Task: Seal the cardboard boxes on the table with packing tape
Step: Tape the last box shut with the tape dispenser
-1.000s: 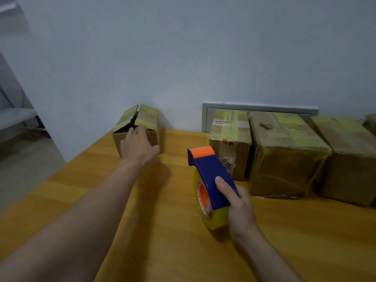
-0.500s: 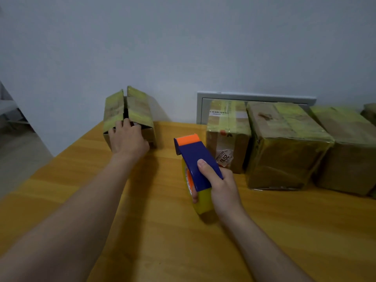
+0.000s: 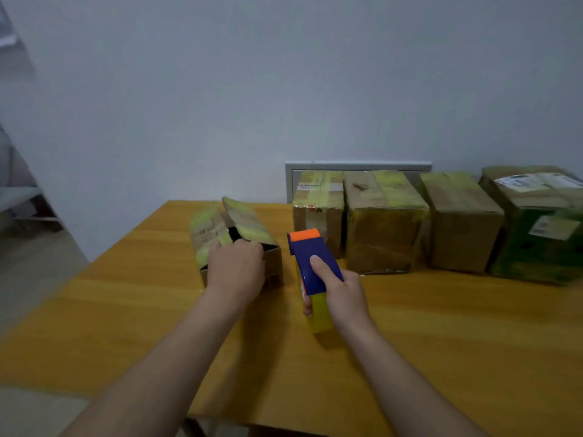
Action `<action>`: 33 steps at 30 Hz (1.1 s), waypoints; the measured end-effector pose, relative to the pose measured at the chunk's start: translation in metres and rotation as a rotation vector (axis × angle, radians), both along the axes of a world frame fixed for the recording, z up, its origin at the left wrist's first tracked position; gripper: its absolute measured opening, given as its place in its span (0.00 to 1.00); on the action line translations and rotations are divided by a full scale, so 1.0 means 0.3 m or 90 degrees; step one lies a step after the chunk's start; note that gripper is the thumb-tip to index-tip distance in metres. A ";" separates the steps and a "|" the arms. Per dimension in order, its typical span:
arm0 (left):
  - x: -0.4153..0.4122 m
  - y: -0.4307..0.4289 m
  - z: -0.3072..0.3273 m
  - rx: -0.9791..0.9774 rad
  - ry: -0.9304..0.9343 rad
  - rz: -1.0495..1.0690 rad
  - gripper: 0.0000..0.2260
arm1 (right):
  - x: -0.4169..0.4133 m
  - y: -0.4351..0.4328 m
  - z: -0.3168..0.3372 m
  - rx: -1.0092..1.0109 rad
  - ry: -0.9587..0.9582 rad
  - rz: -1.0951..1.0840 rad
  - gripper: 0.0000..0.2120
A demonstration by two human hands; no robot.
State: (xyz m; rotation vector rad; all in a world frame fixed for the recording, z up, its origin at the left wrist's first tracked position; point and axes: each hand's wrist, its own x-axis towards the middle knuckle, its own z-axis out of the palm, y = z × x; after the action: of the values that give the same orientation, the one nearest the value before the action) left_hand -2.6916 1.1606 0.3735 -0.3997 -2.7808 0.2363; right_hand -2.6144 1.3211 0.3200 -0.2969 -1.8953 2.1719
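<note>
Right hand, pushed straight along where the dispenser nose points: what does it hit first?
Probably the near-left corner of the leftmost taped box, just beyond the orange nose of the tape dispenser in the right hand. Depth is unclear; it might slip into the gap beside the open box.

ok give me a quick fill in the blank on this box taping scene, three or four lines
1. The right hand grips a blue tape dispenser whose top end is ____.
2. The left hand holds the small box, whose top flaps are ____.
3. The tape roll in the dispenser is ____.
4. The far-right box on the table has a ____ front.

Missing words: orange; open; yellow; green.
</note>
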 end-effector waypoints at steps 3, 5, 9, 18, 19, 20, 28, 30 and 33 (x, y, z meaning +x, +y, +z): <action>0.178 0.078 0.087 -0.034 -0.079 -0.050 0.12 | 0.093 0.057 0.016 -0.014 -0.027 -0.027 0.22; 0.242 0.109 0.162 0.021 -0.106 -0.091 0.14 | 0.144 0.091 0.025 -0.006 -0.043 -0.036 0.23; 0.223 0.088 0.264 0.285 -0.044 -0.126 0.08 | 0.226 0.140 0.042 0.010 -0.053 -0.043 0.22; 0.042 -0.180 0.041 0.443 -0.268 0.155 0.45 | 0.321 0.212 0.081 0.019 0.026 -0.105 0.17; 0.047 -0.167 0.043 0.431 -0.253 0.160 0.46 | 0.327 0.221 0.083 0.031 0.036 -0.119 0.17; 0.052 -0.146 0.049 0.406 -0.246 0.163 0.46 | 0.333 0.229 0.084 0.047 0.043 -0.136 0.16; 0.182 0.072 0.150 0.295 -0.329 -0.010 0.28 | 0.380 0.330 0.095 0.162 0.079 -0.295 0.17; 0.233 0.102 0.168 0.322 -0.360 -0.070 0.25 | 0.407 0.389 0.105 0.169 0.074 -0.326 0.16; 0.299 0.130 0.174 0.421 -0.428 -0.189 0.21 | 0.457 0.468 0.121 0.194 0.090 -0.357 0.15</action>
State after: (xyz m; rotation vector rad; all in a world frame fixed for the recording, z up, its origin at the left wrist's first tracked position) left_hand -2.6018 1.1996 0.4257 -0.8086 -3.1098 -1.0324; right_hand -2.4772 1.4615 0.3563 -0.5252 -1.7604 1.4833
